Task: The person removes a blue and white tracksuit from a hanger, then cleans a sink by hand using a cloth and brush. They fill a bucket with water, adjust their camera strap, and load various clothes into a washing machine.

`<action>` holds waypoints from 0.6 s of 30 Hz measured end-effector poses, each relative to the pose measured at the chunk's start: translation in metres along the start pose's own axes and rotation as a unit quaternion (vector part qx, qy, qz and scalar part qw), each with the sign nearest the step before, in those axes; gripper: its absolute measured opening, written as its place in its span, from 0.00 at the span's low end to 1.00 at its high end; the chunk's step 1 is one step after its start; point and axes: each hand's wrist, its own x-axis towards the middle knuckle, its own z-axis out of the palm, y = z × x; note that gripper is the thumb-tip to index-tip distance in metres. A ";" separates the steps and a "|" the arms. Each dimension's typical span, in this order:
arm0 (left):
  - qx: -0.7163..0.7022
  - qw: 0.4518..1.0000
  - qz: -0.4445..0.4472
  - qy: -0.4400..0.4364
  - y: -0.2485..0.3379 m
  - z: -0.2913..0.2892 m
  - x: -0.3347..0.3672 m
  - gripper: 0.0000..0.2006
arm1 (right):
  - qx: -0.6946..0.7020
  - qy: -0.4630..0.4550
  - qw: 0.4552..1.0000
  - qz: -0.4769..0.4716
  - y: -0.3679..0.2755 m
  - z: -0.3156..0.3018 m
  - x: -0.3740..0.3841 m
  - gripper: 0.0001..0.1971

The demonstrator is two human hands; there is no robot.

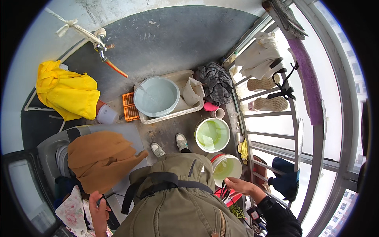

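At the lower left, beside a brown cloth [104, 160] and a floral cloth [73, 211], my left hand [99, 211] is raised with its fingers curled. Something small and dark shows between those fingers; I cannot make out what it is. My right hand [241, 185] is closed on thin black cords [226, 194] next to a white bucket [227, 168] of greenish water. The cords run down past a small device [252, 213] near my right wrist. An olive garment [177, 197] with a dark strap covers my front.
Water runs from a tap hose [116, 69] into a pale blue basin [156, 96] in a sink tray [189, 108]. A second bucket [213, 135] holds greenish water. A yellow garment [67, 91] hangs at the left. Shoes [270, 104] and a purple towel [306, 79] are on the window rack.
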 end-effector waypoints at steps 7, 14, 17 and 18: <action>0.305 0.949 0.084 -0.010 0.026 -0.047 0.039 0.10 | -0.117 -0.040 0.987 -0.100 -0.019 -0.012 0.023 0.25; 0.287 0.952 0.069 0.079 0.020 -0.084 0.039 0.04 | -0.265 -0.214 0.934 -0.111 -0.018 -0.023 0.026 0.17; 0.320 0.942 0.066 0.077 0.001 -0.108 0.012 0.01 | -0.281 -0.183 0.942 -0.009 0.003 -0.043 0.031 0.17; 0.336 0.937 0.072 0.059 -0.007 -0.117 0.002 0.02 | -0.279 -0.204 0.938 -0.028 0.009 -0.054 0.035 0.17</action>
